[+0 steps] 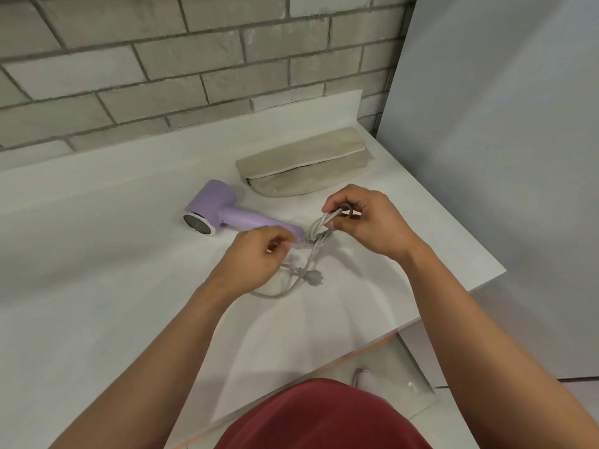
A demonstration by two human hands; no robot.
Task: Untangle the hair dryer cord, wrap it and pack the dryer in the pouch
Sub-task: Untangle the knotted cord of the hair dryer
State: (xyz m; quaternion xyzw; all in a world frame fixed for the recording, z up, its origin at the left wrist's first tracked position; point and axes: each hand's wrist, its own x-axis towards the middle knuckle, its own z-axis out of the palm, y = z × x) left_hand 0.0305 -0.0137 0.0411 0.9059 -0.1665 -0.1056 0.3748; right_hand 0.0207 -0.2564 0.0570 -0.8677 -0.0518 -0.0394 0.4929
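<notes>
A lilac hair dryer [223, 210] lies on its side on the white counter [113, 254], nozzle toward the left. Its grey cord [316, 236] is knotted into a bundle just off the handle's end. My right hand [366, 218] grips the upper loops of that bundle. My left hand [259, 257] hovers at the handle's end with curled fingers; what they pinch is hidden. A loose stretch of cord curves below my left hand to the grey plug [312, 278]. The beige pouch [304, 163] lies behind, its zipper partly open.
A grey brick wall [162, 59] backs the counter. The counter's right edge runs diagonally past the pouch, with a grey panel [502, 157] beyond it. My red shirt fills the bottom of the view.
</notes>
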